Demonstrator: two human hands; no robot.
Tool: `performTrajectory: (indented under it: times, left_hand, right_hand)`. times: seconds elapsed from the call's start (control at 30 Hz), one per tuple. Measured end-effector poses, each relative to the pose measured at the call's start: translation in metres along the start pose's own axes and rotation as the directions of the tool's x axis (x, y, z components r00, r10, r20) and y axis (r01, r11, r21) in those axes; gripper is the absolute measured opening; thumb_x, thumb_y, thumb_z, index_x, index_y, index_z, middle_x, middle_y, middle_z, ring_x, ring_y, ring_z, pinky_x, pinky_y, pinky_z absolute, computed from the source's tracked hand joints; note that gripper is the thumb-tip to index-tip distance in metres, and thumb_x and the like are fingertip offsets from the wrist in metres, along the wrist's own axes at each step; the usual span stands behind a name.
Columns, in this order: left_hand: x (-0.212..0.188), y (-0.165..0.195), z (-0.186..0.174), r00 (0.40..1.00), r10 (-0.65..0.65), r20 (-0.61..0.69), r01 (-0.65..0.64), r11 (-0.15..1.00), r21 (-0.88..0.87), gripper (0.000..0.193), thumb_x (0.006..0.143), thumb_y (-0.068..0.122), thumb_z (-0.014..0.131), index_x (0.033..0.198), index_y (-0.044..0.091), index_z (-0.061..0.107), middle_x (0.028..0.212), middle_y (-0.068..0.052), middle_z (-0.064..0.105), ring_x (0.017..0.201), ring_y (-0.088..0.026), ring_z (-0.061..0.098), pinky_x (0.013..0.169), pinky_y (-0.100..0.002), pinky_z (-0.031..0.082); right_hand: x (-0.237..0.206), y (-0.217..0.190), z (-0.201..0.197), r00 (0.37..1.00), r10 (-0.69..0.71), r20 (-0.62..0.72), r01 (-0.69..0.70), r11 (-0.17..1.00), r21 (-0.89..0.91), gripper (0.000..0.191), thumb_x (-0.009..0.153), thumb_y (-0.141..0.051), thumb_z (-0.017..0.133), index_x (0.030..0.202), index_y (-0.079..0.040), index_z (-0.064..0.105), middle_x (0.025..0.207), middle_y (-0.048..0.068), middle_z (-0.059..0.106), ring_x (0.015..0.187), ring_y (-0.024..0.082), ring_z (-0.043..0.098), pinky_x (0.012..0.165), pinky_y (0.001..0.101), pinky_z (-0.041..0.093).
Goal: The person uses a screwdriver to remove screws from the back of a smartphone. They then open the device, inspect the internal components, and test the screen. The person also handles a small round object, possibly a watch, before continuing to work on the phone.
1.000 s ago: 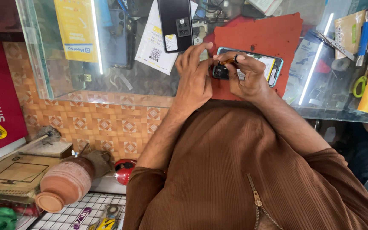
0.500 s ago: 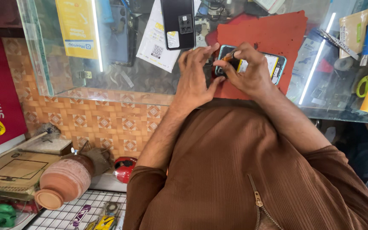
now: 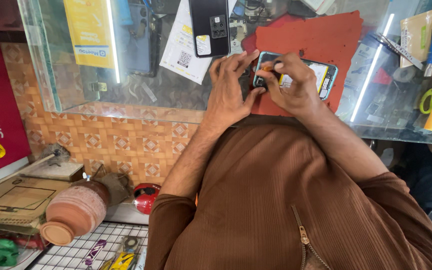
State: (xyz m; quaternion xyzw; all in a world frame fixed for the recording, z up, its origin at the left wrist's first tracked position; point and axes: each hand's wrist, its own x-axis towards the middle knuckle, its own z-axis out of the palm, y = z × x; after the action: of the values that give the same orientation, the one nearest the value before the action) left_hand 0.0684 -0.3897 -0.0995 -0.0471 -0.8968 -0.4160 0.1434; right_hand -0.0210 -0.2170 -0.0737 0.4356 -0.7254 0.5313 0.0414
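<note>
- Opened phone [image 3: 303, 75]: a slim rectangle with a teal frame, back cover off, lying flat and lengthwise across the red-brown mat [image 3: 321, 37] on the glass counter.
- Its insides face up: a pale yellowish battery panel fills the middle, darker parts show at the right end.
- The left end sits under both hands and is mostly hidden; the right end lies bare near the mat's edge.
- A small orange-tipped piece [image 3: 267, 67] shows at the phone's left end, pinched between fingertips; what it is cannot be told.
</note>
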Motion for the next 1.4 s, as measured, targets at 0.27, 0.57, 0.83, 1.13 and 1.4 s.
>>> performTrajectory:
  times: [0.27,0.57,0.83,1.13,1.4]
  left_hand:
    - [-0.002,-0.002,0.002,1.0,-0.008,0.008,0.008,1.0,-0.004,0.088,0.088,0.024,0.087,0.147,0.004,0.026,0.155,-0.002,0.053,0.144,-0.028,0.044,0.122,-0.051,0.024]
    - [0.002,0.01,-0.005,1.0,-0.013,0.014,0.014,0.999,-0.03,0.077,0.09,0.025,0.083,0.147,0.005,0.036,0.153,-0.004,0.055,0.141,-0.027,0.046,0.123,-0.051,0.025]
    - [0.01,0.027,-0.008,0.993,0.087,-0.083,-0.094,0.992,-0.085,0.037,0.089,0.023,0.083,0.118,0.007,0.067,0.12,-0.005,0.068,0.117,-0.026,0.058,0.106,-0.044,0.037]
    - [0.022,0.031,-0.004,0.979,0.172,-0.113,-0.176,0.984,-0.028,0.018,0.088,0.016,0.085,0.088,0.007,0.069,0.087,-0.004,0.068,0.09,-0.024,0.061,0.084,-0.041,0.043]
    - [0.015,-0.005,-0.059,0.978,0.055,-0.2,0.003,0.96,0.278,0.031,0.092,0.013,0.086,0.078,0.007,0.059,0.079,-0.006,0.062,0.082,-0.026,0.057,0.08,-0.042,0.041]
  right_hand:
    - [-0.011,0.008,0.003,1.0,0.018,0.023,-0.02,0.991,0.13,0.062,0.098,0.02,0.07,0.134,-0.015,0.034,0.116,0.018,0.062,0.102,0.032,0.073,0.084,0.0368,0.063]
    - [-0.027,0.002,-0.025,0.957,0.245,-0.156,-0.197,0.941,0.274,0.068,0.111,0.019,0.068,0.137,-0.022,0.02,0.117,0.019,0.062,0.102,0.028,0.075,0.094,0.0405,0.068]
    - [-0.026,-0.018,-0.032,0.912,0.367,-0.181,-0.261,0.862,0.434,0.074,0.107,0.018,0.065,0.142,-0.022,0.014,0.124,0.021,0.055,0.1,0.032,0.072,0.094,0.0456,0.069]
    - [-0.056,-0.012,-0.06,0.912,0.332,-0.24,-0.285,0.935,0.212,0.072,0.109,0.02,0.056,0.144,-0.025,0.013,0.11,0.025,0.06,0.094,0.03,0.07,0.09,0.043,0.066]
    - [-0.126,0.074,-0.17,0.718,0.409,-0.563,-0.466,0.884,0.047,0.058,0.091,0.022,0.036,0.142,-0.004,0.043,0.09,0.016,0.063,0.067,0.018,0.051,0.054,0.0281,0.035]
